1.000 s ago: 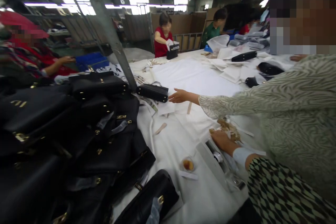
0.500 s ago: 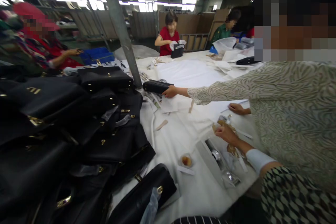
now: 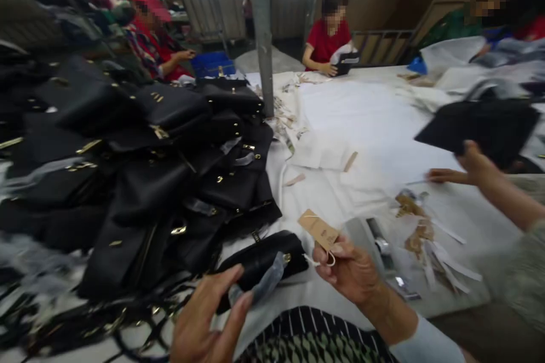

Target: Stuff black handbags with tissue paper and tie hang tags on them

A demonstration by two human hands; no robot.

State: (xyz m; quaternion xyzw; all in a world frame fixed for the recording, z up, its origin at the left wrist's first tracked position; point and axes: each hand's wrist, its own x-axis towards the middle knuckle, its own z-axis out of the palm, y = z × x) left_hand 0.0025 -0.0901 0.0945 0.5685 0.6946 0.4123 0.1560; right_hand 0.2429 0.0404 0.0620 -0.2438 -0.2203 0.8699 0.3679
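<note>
My right hand (image 3: 349, 270) is closed in a pinch on a brown paper tag (image 3: 319, 228) with a white string loop, held above the table's near edge. My left hand (image 3: 208, 317) is low in view with its fingers apart, holding nothing. Its fingertips are next to the grey plastic wrap (image 3: 260, 285) on a small black bag (image 3: 264, 256) that lies on the white cloth in front of me. A large pile of black bags (image 3: 149, 170) with gold fittings fills the left.
To the right, a co-worker's hand (image 3: 477, 162) holds up a black bag (image 3: 481, 125); their other hand (image 3: 443, 176) rests on the white cloth (image 3: 374, 125). Loose brown tags (image 3: 415, 229) and a metal tool (image 3: 385, 249) lie nearby. A grey pole (image 3: 260, 34) stands behind. Other people work at the far side.
My right hand has left the heap of tags and come left holding one tag. My left hand has come into view. The co-worker took the black bag by the pole and lifted it rightward.
</note>
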